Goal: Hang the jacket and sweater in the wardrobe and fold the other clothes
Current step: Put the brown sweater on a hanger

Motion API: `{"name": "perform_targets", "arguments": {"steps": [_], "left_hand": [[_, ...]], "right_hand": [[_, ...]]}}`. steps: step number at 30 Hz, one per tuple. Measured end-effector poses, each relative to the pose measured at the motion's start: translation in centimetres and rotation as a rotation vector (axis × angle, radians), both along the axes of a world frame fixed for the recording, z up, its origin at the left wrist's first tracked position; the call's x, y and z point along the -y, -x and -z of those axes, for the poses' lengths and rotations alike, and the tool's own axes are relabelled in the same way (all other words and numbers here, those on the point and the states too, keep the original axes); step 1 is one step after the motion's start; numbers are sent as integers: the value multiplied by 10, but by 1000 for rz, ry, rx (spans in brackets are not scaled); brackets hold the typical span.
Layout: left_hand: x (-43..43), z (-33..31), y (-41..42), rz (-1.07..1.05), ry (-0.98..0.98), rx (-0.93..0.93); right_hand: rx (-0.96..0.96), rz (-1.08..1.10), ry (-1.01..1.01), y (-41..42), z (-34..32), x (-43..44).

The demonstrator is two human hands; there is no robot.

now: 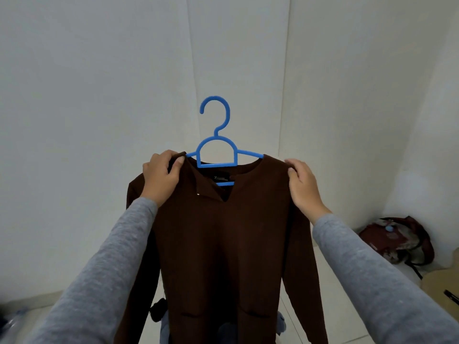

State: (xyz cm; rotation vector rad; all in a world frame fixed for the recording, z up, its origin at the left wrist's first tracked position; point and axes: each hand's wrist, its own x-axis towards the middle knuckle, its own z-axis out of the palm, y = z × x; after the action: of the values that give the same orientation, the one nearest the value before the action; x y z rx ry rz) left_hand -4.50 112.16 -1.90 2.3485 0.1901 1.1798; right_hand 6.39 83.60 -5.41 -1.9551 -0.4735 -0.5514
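Note:
A dark brown sweater (pixel 223 244) hangs on a blue plastic hanger (pixel 215 142), held up in front of a white wall. The hook points up and curls to the left. My left hand (pixel 161 180) grips the sweater's left shoulder beside the collar, thumb on the fabric. My right hand (pixel 304 184) holds the right shoulder, fingers curled over its top edge. The hanger's arms run under the fabric at both shoulders. The sleeves hang down at each side.
White wall panels (pixel 99 95) fill the view ahead. A dark red bag (pixel 395 240) lies on the floor at the right, by the wall. Bluish clothing (pixel 280 324) shows behind the sweater's lower edge. A tan surface (pixel 439 286) sits at the right edge.

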Motion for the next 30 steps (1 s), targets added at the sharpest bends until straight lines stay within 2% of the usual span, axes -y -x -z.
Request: {"name": "perform_targets", "arguments": {"steps": [2,5,6,8,10,15,21,25,30], "left_hand": [[8,4,0,28,-11,-20],[25,9,-4,80,-42,-58],[31,11,-6,97,-56,-69],[41,14,-8,135,-82,-87],[46,16,-10,158,-89,-88],[48,19,-9,228,-81,-112],[53,23,1,324,-162,-129],[39,27,15,301,-162,-162],[25,32,22,333,-259,-210]], "right_hand": [[104,-77,109,9,-10,-10],[113,-290,180,25,-26,-29],[99,-345,175,29,-31,-36],[29,-396,37,38,-39,-45],[-50,-376,-118,41,-45,-50],[-169,-331,-235,42,-55,-42],[-225,-321,-387,50,-65,-39],[-199,-270,-378,60,-69,-40],[-165,-187,-355,83,-70,-41]]}}
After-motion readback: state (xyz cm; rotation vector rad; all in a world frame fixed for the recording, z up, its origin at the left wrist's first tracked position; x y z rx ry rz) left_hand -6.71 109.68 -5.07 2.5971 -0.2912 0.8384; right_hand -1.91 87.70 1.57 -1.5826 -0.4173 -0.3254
